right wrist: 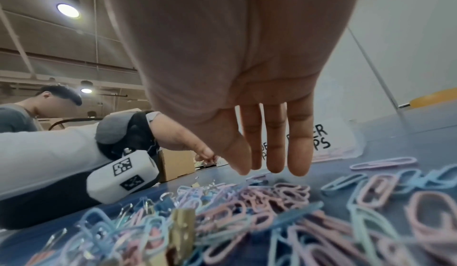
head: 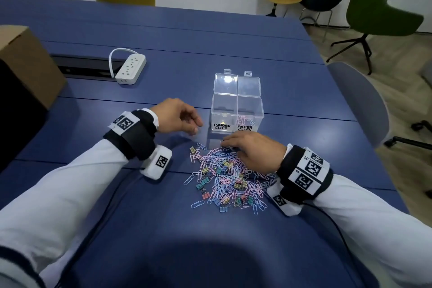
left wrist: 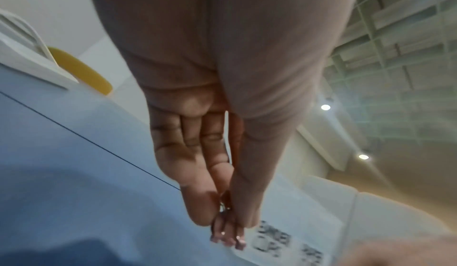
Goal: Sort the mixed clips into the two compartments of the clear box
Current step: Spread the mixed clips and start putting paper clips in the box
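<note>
Clip pile (head: pixel 230 177) under right hand (head: pixel 253 153) — clear box (head: pixel 237 112) just beyond.

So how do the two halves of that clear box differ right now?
The compartment labelled BINDER CLIPS looks empty, while the one labelled PAPER CLIPS already holds a few pink and blue paper clips. The first sits on the left, nearer the left hand; the second on the right. Both are clear, with lids open.

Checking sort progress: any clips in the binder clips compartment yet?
No. In the head view the left compartment of the clear box, labelled BINDER CLIPS, looks empty, while a few paper clips lie in the right one.
</note>
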